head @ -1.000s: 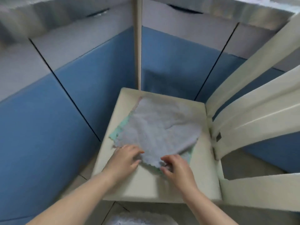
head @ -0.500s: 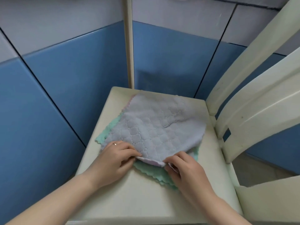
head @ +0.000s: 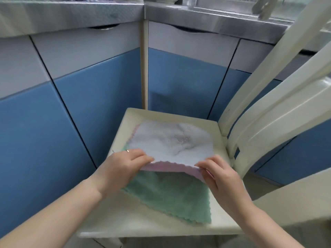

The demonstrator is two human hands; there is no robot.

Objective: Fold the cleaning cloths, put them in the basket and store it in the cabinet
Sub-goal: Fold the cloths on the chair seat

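A pale grey-lilac cleaning cloth (head: 172, 142) with a pink underside lies on top of a green cloth (head: 172, 196) on the cream chair seat (head: 111, 215). My left hand (head: 123, 167) pinches the top cloth's near left corner. My right hand (head: 220, 174) pinches its near right corner. The near edge is lifted off the green cloth, showing the pink side. No basket is in view.
The cream chair back (head: 279, 108) rises on the right. Blue and grey cabinet doors (head: 100, 97) stand close behind and to the left of the seat, under a grey counter (head: 71, 13). A cream bar (head: 293, 194) runs at the lower right.
Both hands have lifted the top cloth's near edge and spread apart to its corners. More of the green cloth shows underneath. The camera has tilted up, bringing the counter into view.
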